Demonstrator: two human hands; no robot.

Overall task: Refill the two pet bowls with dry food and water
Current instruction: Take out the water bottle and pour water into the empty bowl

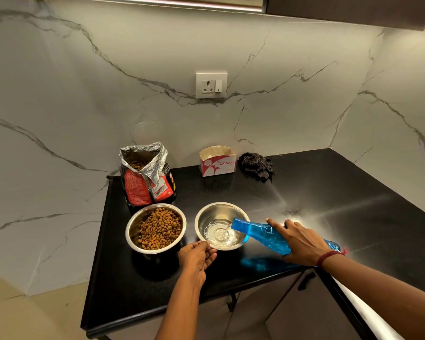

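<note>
Two steel bowls stand side by side on the black counter. The left bowl holds brown dry food. The right bowl has water pooling in its bottom. My right hand grips a blue plastic bottle, tipped with its mouth over the right bowl, and a thin stream of water runs out. My left hand holds the near rim of the right bowl with fingers and thumb. An open red and black food bag stands behind the left bowl, with kibble showing inside.
A small open carton marked Origami and a dark crumpled cloth sit at the back by the marble wall. A wall socket is above them. The counter's left edge drops to the floor; cabinet doors are below the front edge.
</note>
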